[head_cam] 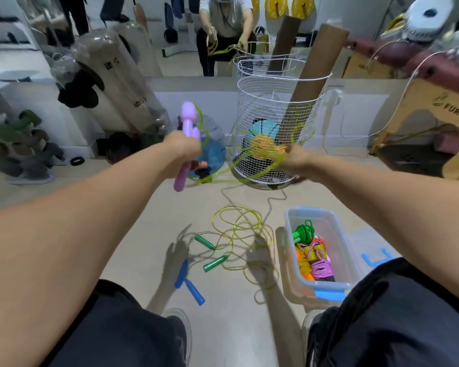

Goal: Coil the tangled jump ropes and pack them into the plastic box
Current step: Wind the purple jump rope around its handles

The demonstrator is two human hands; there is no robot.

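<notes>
Yellow-green rope [249,160] stretched between raised hands: left hand [182,151] grips its pink handles [186,128], right hand [293,158] clutches gathered loops. Plastic box [339,229], floor right, holds coiled ropes [313,255]; tangled ropes [239,234] lie beside it.

The left hand [182,148] grips a pair of rope handles [186,133] up in front, and the right hand [293,157] holds loops of cord [252,160] just before the wire basket [276,115]. Below, between the knees, loose ropes [239,234] and four more handles [196,263] lie on the floor [223,327]. The plastic box [337,234] sits to their right, with coiled ropes [313,255] in it.
</notes>
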